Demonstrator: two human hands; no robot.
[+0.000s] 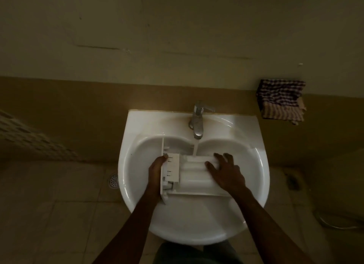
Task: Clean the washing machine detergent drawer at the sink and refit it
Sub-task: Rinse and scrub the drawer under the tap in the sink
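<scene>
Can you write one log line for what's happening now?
rinse | drawer in sink | tap running | left hand holds | right hand rubs

White sink centre frame, carrying the white detergent drawer in its bowl. Chrome tap on the back rim, water running onto the drawer. Tiled floor below, round drain grate at left of sink.

Dim light. Wall painted pale above, tan band below. Floor laid with beige tiles; round drain set left. Checked cloth hung on wall, right.
</scene>
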